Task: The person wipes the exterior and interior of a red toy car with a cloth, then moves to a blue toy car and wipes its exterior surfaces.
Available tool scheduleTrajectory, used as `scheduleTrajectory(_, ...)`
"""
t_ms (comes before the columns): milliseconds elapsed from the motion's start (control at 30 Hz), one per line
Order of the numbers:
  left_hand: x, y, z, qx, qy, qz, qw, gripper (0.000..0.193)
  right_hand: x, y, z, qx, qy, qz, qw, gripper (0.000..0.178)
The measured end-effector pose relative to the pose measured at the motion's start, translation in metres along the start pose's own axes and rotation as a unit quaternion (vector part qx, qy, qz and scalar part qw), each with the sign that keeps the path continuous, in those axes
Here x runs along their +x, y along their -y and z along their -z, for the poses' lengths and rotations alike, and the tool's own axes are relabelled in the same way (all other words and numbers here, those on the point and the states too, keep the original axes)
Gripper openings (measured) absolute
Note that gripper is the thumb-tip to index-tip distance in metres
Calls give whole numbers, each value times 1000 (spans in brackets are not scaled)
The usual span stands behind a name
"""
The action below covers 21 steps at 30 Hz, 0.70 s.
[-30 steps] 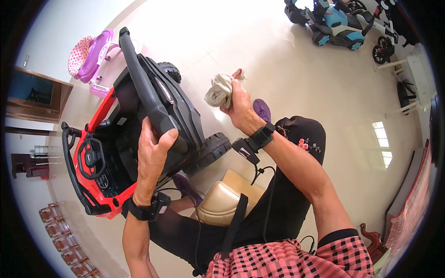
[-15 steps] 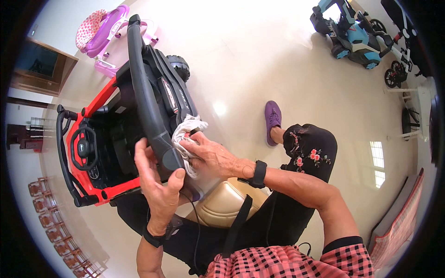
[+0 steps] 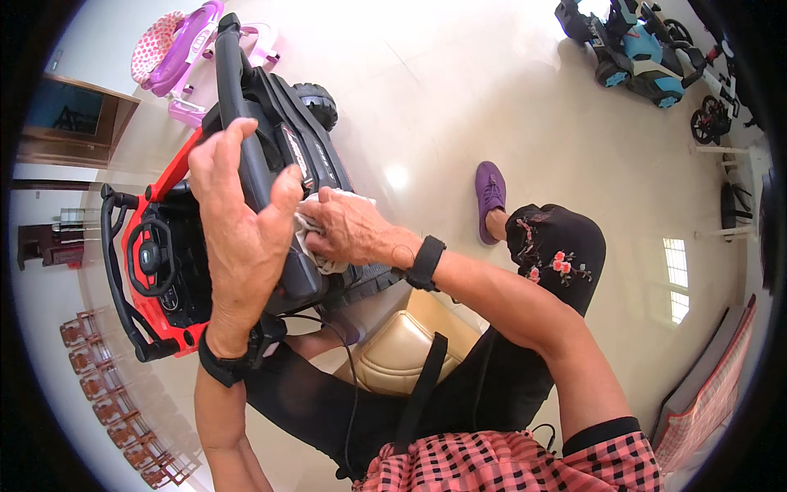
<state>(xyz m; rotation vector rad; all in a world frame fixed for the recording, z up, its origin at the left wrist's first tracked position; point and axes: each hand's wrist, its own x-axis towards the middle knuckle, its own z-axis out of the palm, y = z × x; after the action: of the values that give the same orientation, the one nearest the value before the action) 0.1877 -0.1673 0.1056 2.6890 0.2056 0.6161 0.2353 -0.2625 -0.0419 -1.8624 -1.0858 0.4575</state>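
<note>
A red and black ride-on toy car stands at my left, its small steering wheel facing left. My right hand bunches a white cloth and presses it against the car's black rear panel, beside the thick black roll bar. Over that bar, at its near part, my left hand is raised with thumb and fingers apart and nothing in them. Whether its palm touches the bar cannot be made out. Part of the seat area is hidden behind this hand.
A gold padded stool is between my legs, close to the car's rear wheel. Black cables hang near my left thigh. A purple baby walker stands beyond the car; a blue and black ride-on toy stands at the far right.
My left hand has lifted up and away along the roll bar, its fingers spreading. My right hand has moved slightly up with the cloth, still gripping it.
</note>
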Motion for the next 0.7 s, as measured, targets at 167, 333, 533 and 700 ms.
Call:
scheduleTrajectory(167,24,19,-16,56,5,-103,993,42,-11,1,-7,8,54,32,998,30)
scheduleTrajectory(333,22,23,-14,116,40,-101,987,34,-23,-3,-4,130,139,7,982,29)
scheduleTrajectory(533,23,27,-16,65,33,-94,993,29,-23,-15,-7,159,140,42,976,36)
scheduleTrajectory(700,23,36,-12,54,39,-76,995,27,-36,-26,-11,255,115,19,960,29)
